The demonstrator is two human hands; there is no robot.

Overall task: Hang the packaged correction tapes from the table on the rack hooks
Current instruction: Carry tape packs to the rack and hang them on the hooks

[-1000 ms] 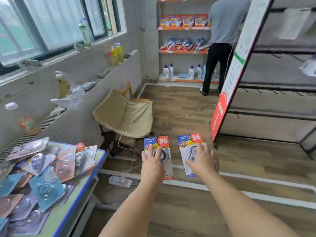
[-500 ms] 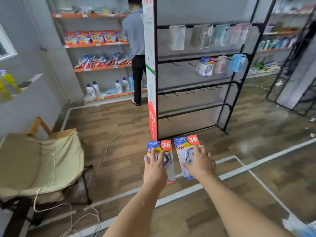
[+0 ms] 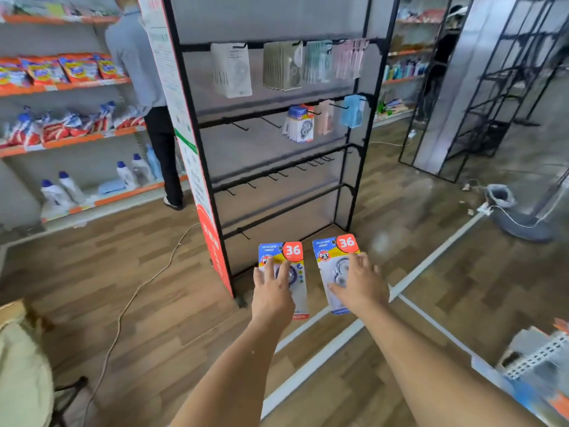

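My left hand [image 3: 272, 295] holds one packaged correction tape [image 3: 281, 254], a blue and yellow card with a red "36" badge, upright in front of me. My right hand [image 3: 360, 283] holds a second, matching pack [image 3: 335, 249] just to its right. Both packs hang in the air low before the black hook rack [image 3: 277, 167]. Several packs like them [image 3: 300, 124] hang on a hook of the rack's second rail. Bare hooks [image 3: 243, 126] stick out to the left of those, and more bare hooks [image 3: 311, 163] line the third rail. The table is out of view.
The rack's top rail carries several pale packages [image 3: 281, 66]. A person [image 3: 144, 87] stands at orange shelves [image 3: 70, 137] left of the rack. A cable [image 3: 135, 291] crosses the wooden floor. A cushioned chair [image 3: 21, 359] is at lower left, other black racks [image 3: 505, 87] at right.
The view has swung right, from the table and window round to face the hook rack, which is now closer. Both hands keep holding their packs in front of me.
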